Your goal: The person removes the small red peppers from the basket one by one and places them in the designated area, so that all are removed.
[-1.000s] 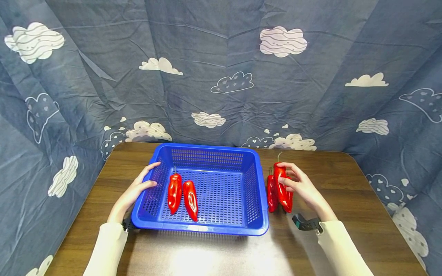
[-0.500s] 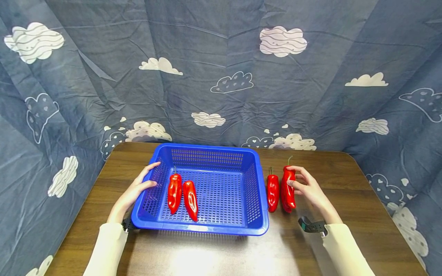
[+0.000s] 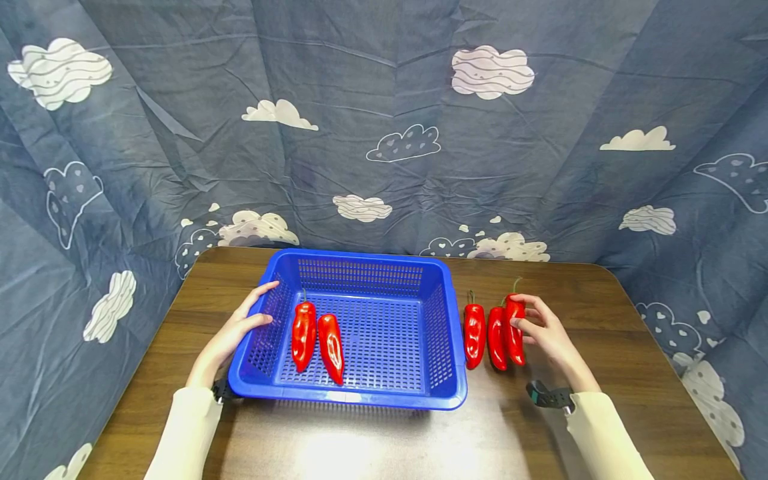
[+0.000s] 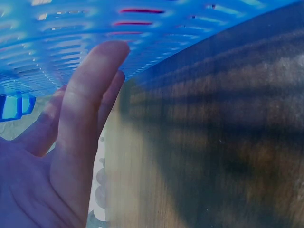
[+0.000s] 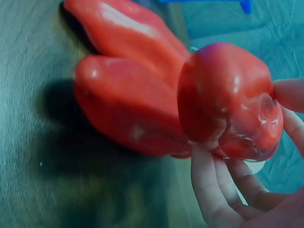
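Observation:
My right hand (image 3: pixel 549 337) pinches a long red pepper (image 3: pixel 514 331) between thumb and fingers, its green stem pointing away. In the right wrist view this held pepper (image 5: pixel 228 104) rises toward the camera over other red peppers (image 5: pixel 128 104) on the wood. Just left of it in the head view lie one red pepper (image 3: pixel 496 339) and another red pepper (image 3: pixel 474 337) beside the blue basket (image 3: pixel 348 398). My left hand (image 3: pixel 231 333) rests at the basket's left rim, fingers fairly straight. In the left wrist view the thumb (image 4: pixel 78 104) lies near the perforated wall.
Inside the basket, toward its left, lie a red pepper (image 3: pixel 303 337) and a second red pepper (image 3: pixel 331 349). The basket stands on a brown wooden table (image 3: pixel 600 320). A dark cloud-patterned cloth (image 3: pixel 384 87) hangs behind.
My right hand has moved to the right with its pepper and lowered it beside the others. The pepper next to it has come into view. My left hand and the basket have stayed put.

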The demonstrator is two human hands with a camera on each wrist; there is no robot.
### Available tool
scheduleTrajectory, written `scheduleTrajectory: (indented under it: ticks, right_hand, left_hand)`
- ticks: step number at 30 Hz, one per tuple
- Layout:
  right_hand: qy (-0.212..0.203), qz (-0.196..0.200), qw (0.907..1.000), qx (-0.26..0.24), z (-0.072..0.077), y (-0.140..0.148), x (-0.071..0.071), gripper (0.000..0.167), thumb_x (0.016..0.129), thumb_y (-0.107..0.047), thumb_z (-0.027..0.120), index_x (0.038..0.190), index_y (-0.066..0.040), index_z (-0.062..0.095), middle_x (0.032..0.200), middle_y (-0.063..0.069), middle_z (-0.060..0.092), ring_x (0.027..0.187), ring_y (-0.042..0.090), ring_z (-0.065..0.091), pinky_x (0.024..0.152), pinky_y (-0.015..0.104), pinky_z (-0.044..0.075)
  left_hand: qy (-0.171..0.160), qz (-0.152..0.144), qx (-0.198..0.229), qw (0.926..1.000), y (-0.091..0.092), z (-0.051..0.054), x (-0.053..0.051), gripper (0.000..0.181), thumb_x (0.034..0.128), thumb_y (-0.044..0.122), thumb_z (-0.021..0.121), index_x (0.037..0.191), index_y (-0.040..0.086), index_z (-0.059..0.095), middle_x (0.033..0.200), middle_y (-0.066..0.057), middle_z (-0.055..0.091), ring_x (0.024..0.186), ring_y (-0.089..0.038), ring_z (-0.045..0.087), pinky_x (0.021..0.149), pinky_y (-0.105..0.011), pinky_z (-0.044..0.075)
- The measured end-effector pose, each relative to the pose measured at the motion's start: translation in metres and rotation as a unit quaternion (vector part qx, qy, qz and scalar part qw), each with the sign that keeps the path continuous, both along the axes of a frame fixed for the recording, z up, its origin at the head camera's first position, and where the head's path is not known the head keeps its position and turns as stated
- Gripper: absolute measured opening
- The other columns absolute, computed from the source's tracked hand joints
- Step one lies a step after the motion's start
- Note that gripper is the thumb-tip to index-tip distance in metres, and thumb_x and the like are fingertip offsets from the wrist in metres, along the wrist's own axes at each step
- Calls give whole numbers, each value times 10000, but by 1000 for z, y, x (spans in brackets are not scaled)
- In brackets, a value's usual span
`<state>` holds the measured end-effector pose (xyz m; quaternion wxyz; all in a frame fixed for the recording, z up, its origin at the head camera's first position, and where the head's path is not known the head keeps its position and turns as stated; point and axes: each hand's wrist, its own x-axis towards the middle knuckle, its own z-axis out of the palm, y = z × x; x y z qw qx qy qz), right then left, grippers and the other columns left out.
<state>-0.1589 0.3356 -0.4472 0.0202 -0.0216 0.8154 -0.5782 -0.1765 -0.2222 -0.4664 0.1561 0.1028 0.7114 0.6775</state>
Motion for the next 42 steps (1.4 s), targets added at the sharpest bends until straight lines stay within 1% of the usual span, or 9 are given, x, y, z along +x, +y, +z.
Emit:
scheduleTrajectory:
  ticks: [6,10,13,21,26,31,35,40,42]
  right_hand:
    - [72,-42,9999,108,-6,8,0,412,935,-41,547,1314,14,396,1100,202,502,864,45,567,659,340,550]
    - [25,-104,9996,272,-10,13,0,410,937,-42,540,1316,18,394,1127,256,493,857,34,563,658,340,545]
    - [-112,-206,9992,334,-13,15,1,424,940,-50,535,1329,19,381,1169,289,464,862,29,551,668,334,540]
    - [-299,-250,9990,229,-23,18,2,418,938,-8,514,1332,33,380,1177,314,443,853,55,559,680,324,538]
    - [-418,-368,9979,340,-27,18,1,429,929,4,522,1333,41,382,1192,328,444,847,71,561,670,333,539]
    - [-585,-442,9947,724,-29,17,-1,437,935,-19,524,1349,28,390,1203,319,445,864,143,559,669,314,537]
    - [-633,-393,9914,1079,-29,15,-1,428,941,-48,527,1350,7,414,1195,323,472,899,218,556,678,311,521]
    - [-604,-353,9894,1275,-27,13,0,416,957,-85,531,1348,9,424,1226,340,482,992,311,546,709,343,514]
    - [-585,-390,9894,1268,-27,13,1,410,957,-86,532,1342,12,431,1218,341,486,990,327,550,705,345,517]
  left_hand:
    - [13,16,-17,10000,0,0,0,631,937,62,454,1506,216,228,1487,-234,179,1167,-448,412,817,-448,488]
    - [-40,14,0,10000,-1,0,0,626,943,66,449,1506,225,226,1490,-234,174,1162,-449,421,816,-453,490]
    - [-67,13,-20,10000,-1,-1,0,622,948,74,449,1507,230,225,1495,-233,169,1165,-454,422,819,-456,490]
    - [-71,12,-53,10000,-1,0,0,616,954,81,449,1508,230,224,1497,-230,168,1155,-444,438,815,-460,494]
    - [-86,4,34,10000,-1,-1,0,626,946,73,455,1507,227,224,1481,-239,194,1133,-424,458,807,-451,499]
    - [-74,-2,75,9999,-1,-1,0,627,944,68,458,1506,219,225,1481,-236,195,1137,-413,447,808,-445,496]
    - [-89,13,51,9999,0,-1,0,624,945,66,456,1505,220,228,1485,-232,192,1139,-415,445,810,-446,493]
    - [-114,25,21,9999,-1,-1,0,623,947,73,456,1506,226,228,1489,-230,185,1142,-420,445,810,-450,494]
    - [-115,24,19,9999,-1,-1,0,625,947,76,458,1507,226,226,1488,-231,187,1143,-420,443,810,-450,493]
